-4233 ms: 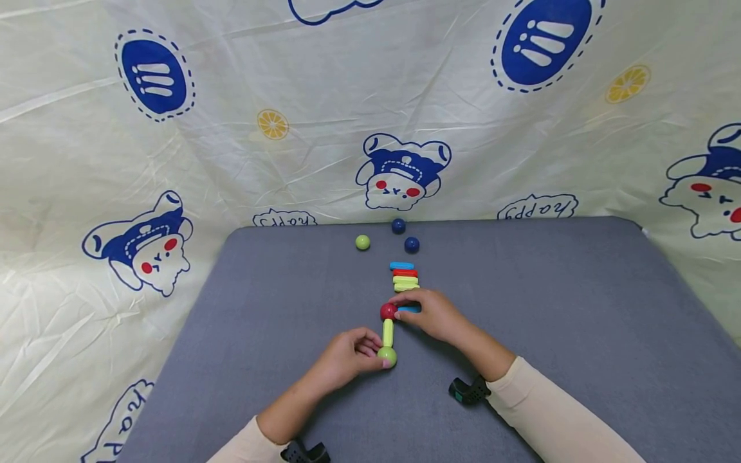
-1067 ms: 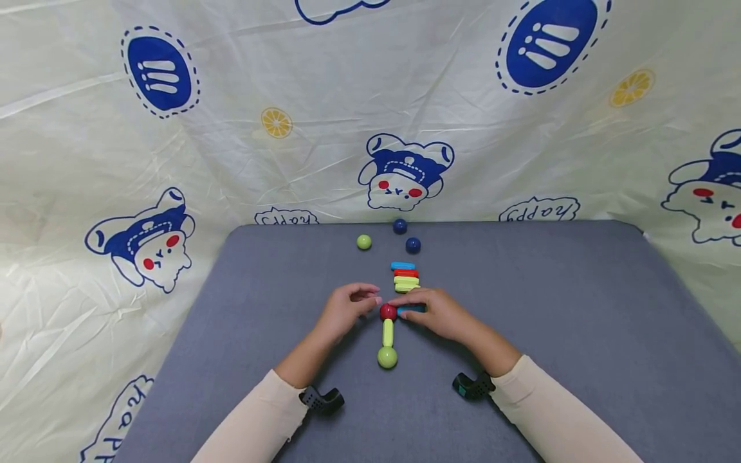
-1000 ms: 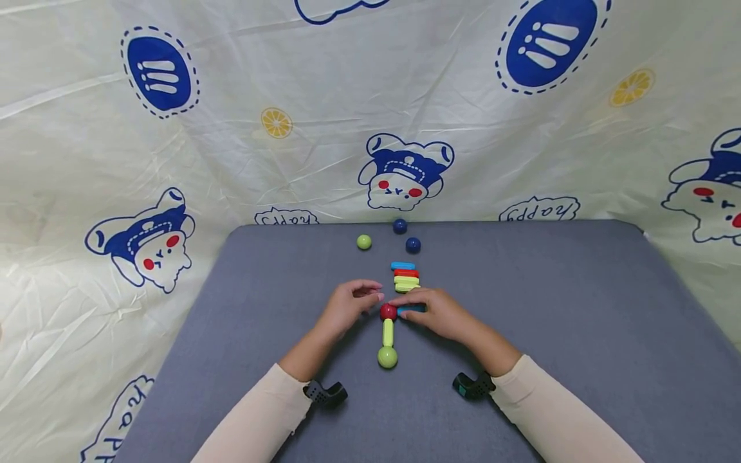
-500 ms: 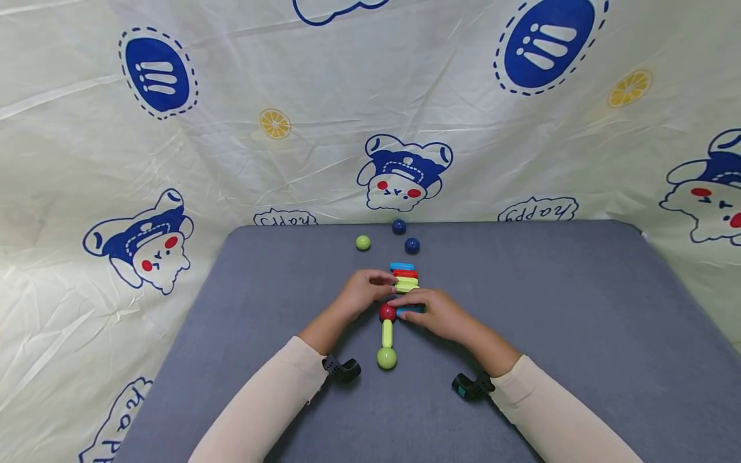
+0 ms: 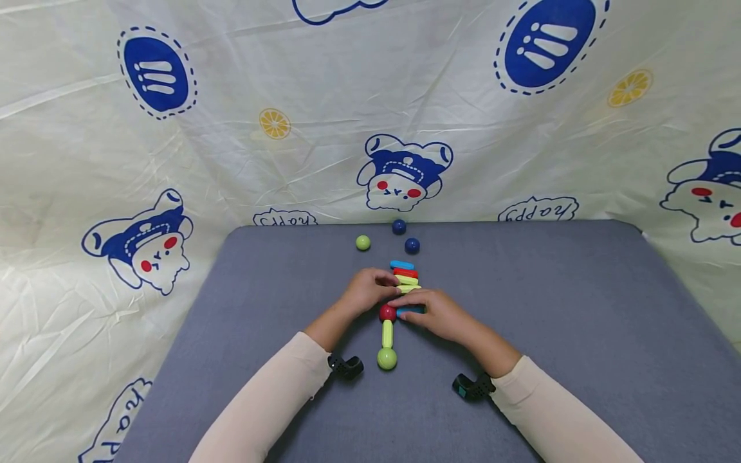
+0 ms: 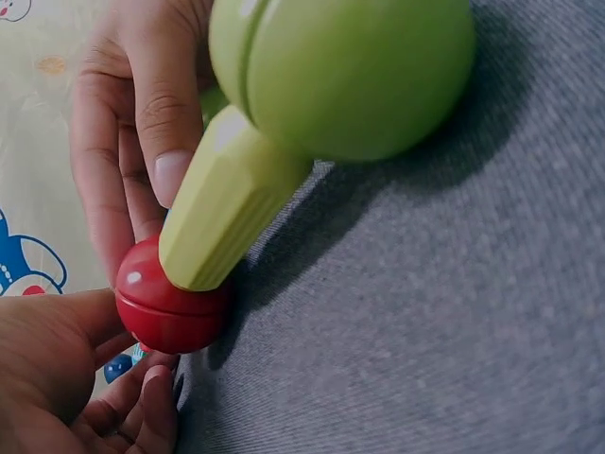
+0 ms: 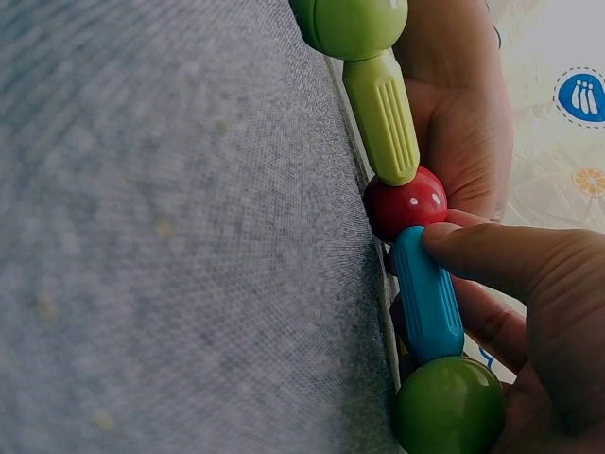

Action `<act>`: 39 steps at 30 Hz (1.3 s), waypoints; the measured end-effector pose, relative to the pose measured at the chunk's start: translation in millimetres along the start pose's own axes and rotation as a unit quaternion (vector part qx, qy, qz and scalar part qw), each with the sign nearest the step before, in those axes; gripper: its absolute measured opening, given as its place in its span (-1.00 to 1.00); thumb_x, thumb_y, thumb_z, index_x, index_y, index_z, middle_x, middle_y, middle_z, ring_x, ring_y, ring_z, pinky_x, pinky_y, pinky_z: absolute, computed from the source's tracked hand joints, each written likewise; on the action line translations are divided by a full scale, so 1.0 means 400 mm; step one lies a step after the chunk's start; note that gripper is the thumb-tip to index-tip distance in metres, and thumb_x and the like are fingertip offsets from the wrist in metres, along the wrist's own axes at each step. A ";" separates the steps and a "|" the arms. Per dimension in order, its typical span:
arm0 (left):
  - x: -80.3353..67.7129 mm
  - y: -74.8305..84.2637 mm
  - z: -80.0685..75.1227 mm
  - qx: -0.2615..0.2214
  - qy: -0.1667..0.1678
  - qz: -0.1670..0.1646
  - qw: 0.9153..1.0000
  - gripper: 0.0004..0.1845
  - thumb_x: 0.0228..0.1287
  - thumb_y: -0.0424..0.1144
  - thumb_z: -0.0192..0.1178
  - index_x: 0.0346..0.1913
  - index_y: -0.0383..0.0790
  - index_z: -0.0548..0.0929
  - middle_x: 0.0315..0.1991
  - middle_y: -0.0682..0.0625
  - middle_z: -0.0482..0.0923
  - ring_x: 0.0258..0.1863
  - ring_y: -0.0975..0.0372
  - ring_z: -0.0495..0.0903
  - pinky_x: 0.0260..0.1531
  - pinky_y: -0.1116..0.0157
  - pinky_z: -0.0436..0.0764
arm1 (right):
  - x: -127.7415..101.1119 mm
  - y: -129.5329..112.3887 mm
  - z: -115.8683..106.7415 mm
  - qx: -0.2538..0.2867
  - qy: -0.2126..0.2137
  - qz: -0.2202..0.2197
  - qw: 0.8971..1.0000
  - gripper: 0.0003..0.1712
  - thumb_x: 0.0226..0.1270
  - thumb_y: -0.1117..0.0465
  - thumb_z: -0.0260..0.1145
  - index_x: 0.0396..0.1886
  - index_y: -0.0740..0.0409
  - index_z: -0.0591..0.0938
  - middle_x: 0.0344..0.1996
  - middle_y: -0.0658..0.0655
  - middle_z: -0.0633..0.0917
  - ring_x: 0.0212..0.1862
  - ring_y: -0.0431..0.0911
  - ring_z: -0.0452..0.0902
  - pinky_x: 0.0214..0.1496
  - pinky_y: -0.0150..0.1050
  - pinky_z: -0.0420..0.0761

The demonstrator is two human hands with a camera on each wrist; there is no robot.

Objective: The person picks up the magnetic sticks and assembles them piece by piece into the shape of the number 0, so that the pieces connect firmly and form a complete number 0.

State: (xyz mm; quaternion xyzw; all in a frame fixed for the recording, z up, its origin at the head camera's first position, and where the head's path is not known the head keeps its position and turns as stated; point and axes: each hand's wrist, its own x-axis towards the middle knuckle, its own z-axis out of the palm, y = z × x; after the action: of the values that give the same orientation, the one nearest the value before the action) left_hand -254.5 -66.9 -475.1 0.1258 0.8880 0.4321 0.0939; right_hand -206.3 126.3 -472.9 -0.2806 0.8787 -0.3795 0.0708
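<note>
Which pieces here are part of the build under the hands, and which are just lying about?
In hand:
- red ball
- green stick
- green ball
- blue stick, held by the right hand
- stack of sticks, touched by the left hand

Lying about:
- lone green ball
- two dark blue balls

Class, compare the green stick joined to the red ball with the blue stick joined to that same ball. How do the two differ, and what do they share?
The green stick is yellow-green; the blue stick is blue. The green stick lies untouched, while the right hand holds the blue stick under its fingers. In the head view the green stick runs toward the person and the blue stick runs sideways. Both are ribbed rods meeting the red ball, each with a green ball at its far end.
</note>
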 end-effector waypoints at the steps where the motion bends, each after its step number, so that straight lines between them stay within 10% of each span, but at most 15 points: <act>1: 0.001 0.001 0.000 0.009 0.000 0.003 1.000 -0.84 0.16 -0.18 0.37 -0.19 -0.08 0.77 -0.27 0.01 0.69 -0.28 0.28 0.53 -0.27 0.40 0.49 | 0.000 0.000 0.000 -0.001 0.000 0.000 1.000 -0.66 0.26 0.17 0.38 0.02 -0.21 0.70 0.08 0.00 0.69 0.16 -0.07 0.57 0.25 0.01 0.50; 22: -0.026 -0.038 -0.046 -0.050 0.013 -0.052 0.997 -0.80 0.16 -0.29 0.34 -0.14 -0.21 0.73 -0.38 -0.02 0.63 -0.57 0.31 0.48 -0.53 0.43 0.48 | -0.004 0.001 -0.005 -0.002 0.000 0.021 1.000 -0.65 0.26 0.15 0.38 0.03 -0.29 0.69 0.09 -0.03 0.68 0.20 -0.05 0.55 0.29 0.03 0.48; 31: -0.024 -0.022 -0.036 0.088 0.024 -0.018 0.996 -0.79 0.17 -0.12 0.36 -0.15 -0.08 0.76 -0.32 -0.01 0.57 -0.36 0.28 0.45 -0.38 0.41 0.42 | -0.003 0.000 -0.005 -0.001 -0.002 0.017 1.000 -0.65 0.25 0.16 0.38 0.02 -0.28 0.70 0.07 -0.03 0.69 0.17 -0.05 0.57 0.27 0.04 0.49; 39: -0.036 -0.042 -0.058 0.081 0.050 -0.021 0.995 -0.88 0.08 -0.24 0.41 -0.33 -0.19 0.74 -0.36 -0.03 0.62 -0.40 0.26 0.50 -0.38 0.40 0.48 | 0.000 0.001 0.001 -0.002 -0.007 0.024 1.000 -0.61 0.23 0.17 0.40 0.04 -0.30 0.68 0.00 -0.09 0.71 0.10 -0.12 0.59 0.21 -0.03 0.55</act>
State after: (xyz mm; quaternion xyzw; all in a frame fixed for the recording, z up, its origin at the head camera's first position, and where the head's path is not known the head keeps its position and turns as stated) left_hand -249.6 -98.6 -473.3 0.0925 0.9262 0.3623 0.0483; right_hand -206.2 126.3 -473.4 -0.2628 0.8855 -0.3735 0.0855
